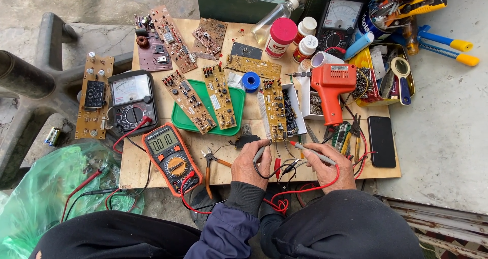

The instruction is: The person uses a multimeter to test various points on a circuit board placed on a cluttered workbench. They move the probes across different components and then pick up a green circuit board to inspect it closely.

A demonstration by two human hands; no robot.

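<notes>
Probing the long yellow-brown printed circuit board (275, 109), which lies upright on the wooden tabletop (152, 160) just beyond the hands, goes best with steady tips. The left hand (250, 163) grips a grey probe with a black lead (261, 151); the right hand (331, 167) pinches a grey probe with a red lead (311, 151). Judging by this, the orange digital multimeter (172, 158) should stay readable, wires apart.

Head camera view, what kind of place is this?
Probably a makeshift electronics repair bench: bare circuit boards cover a wooden board, an orange multimeter sits at hand, and an orange soldering gun lies beside tools.
</notes>
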